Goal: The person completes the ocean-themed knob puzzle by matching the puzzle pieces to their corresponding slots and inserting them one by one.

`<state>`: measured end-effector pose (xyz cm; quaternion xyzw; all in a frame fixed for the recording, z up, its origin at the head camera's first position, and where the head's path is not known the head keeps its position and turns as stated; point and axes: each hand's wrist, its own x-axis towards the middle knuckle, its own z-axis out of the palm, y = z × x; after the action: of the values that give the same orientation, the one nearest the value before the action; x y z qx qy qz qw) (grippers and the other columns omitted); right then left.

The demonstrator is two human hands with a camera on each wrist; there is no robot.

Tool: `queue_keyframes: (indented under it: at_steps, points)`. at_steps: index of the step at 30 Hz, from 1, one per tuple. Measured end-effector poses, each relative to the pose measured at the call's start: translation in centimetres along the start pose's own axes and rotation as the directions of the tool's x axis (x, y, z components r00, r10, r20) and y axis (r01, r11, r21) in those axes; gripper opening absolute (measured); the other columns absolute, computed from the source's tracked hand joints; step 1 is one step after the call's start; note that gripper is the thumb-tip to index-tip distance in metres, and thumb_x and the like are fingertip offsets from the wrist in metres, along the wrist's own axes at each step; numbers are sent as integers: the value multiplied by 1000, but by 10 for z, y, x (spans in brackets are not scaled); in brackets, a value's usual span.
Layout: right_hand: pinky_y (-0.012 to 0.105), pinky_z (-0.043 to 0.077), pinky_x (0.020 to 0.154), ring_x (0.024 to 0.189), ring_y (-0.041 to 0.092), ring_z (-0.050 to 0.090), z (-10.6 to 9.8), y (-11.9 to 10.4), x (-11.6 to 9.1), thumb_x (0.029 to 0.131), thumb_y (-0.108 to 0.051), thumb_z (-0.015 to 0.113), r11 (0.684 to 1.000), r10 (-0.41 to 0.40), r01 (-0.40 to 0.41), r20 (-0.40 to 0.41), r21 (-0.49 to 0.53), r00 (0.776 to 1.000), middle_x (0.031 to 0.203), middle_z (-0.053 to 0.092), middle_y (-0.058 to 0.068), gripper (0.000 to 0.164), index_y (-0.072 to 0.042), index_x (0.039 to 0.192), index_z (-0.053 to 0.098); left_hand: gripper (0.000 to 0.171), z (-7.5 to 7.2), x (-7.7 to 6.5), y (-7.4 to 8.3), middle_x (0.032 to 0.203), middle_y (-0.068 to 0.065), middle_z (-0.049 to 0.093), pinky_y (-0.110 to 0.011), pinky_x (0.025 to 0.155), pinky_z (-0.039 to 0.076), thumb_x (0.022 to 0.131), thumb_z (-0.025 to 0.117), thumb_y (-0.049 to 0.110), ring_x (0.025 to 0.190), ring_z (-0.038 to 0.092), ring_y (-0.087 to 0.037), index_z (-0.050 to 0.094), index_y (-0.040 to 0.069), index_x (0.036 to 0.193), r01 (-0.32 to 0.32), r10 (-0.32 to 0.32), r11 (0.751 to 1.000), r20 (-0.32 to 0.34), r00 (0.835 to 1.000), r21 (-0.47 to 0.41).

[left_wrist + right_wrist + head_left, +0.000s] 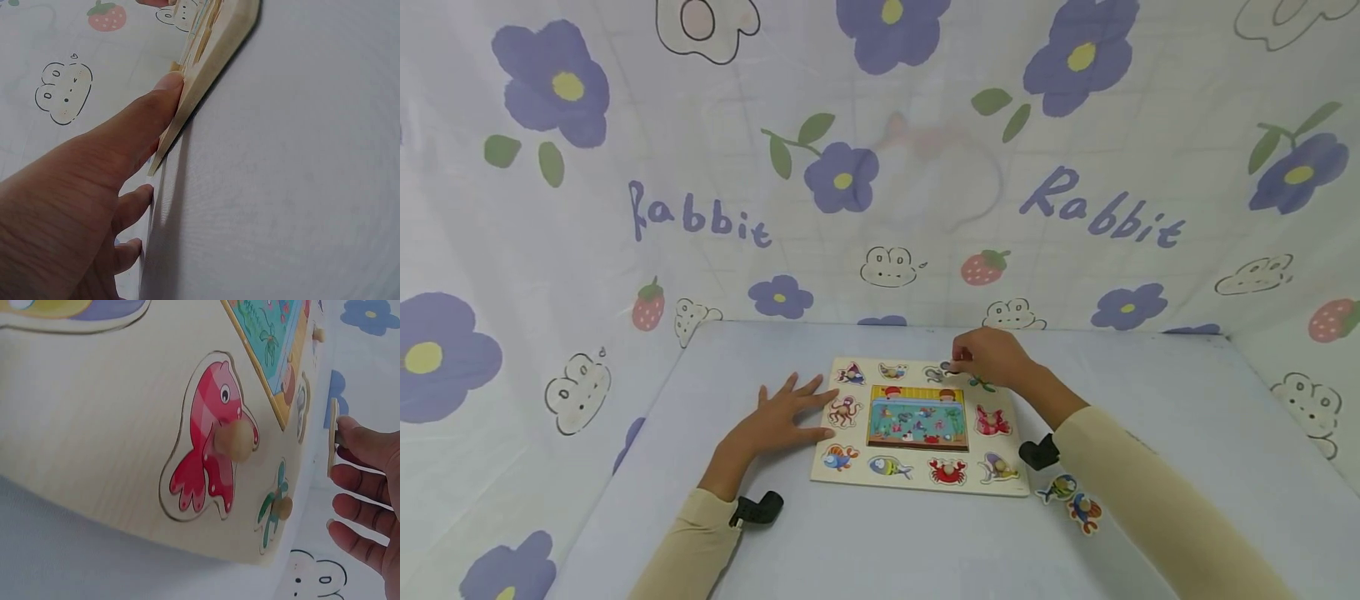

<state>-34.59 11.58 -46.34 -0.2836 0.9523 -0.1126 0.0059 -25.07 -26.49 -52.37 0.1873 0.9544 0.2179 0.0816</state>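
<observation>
A wooden peg puzzle board [917, 487] with sea-animal pictures lies flat on the table. My left hand [778, 421] rests spread at the board's left edge, its thumb [144, 122] touching the edge. Over the board's top right part, my right hand [992, 354] pinches a thin wooden puzzle piece [333, 434] by its knob. That piece is seen edge-on in the right wrist view, so its picture is mostly hidden. Close below it is a grey picture [935, 374] on the board. A pink fish piece [212, 425] and a green piece [273, 509], both with knobs, sit in the board nearby.
To the board's right, a striped fish piece [1058, 488] and a blue-and-orange piece [1084, 512] lie loose on the white table [880, 550], near the right sleeve. A flower-patterned curtain [820, 242] stands behind the table.
</observation>
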Motion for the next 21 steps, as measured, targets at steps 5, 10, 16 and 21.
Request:
queue_keyframes:
  at_steps: [5, 10, 16, 21]
  points:
    - [29, 43, 60, 66, 13, 52, 3, -7, 4, 91, -32, 79, 1000, 4, -4, 9, -3, 1000, 71, 61, -6, 18, -16, 87, 72, 75, -2, -1, 2, 166, -5, 27, -80, 109, -4, 88, 67, 65, 154, 5, -45, 48, 32, 153, -1, 1, 1000, -6, 1000, -3]
    - [28, 43, 60, 67, 13, 53, 6, -10, 8, 91, -32, 79, 999, 30, -29, 32, -17, 999, 71, 61, -6, 18, -16, 86, 72, 74, -3, -3, 5, 166, -5, 27, -79, 109, -4, 89, 68, 63, 154, 5, -45, 48, 32, 153, -1, 1, 1000, -1, 1000, -1]
    - [29, 42, 60, 67, 13, 52, 11, -10, 14, 91, -33, 78, 999, 46, -45, 42, -26, 998, 71, 61, -5, 20, -16, 85, 71, 74, -3, -3, 5, 166, -4, 27, -79, 110, -4, 88, 67, 64, 154, 5, -44, 47, 33, 153, 4, -4, 1000, -4, 1000, 3]
    - [29, 43, 61, 67, 13, 53, 16, -8, 18, 91, -34, 78, 999, 34, -33, 49, -26, 998, 72, 61, -6, 20, -17, 84, 71, 75, -3, -3, 4, 166, -3, 27, -79, 110, -5, 88, 67, 64, 154, 4, -43, 47, 34, 153, 10, -10, 1000, -2, 1000, 2]
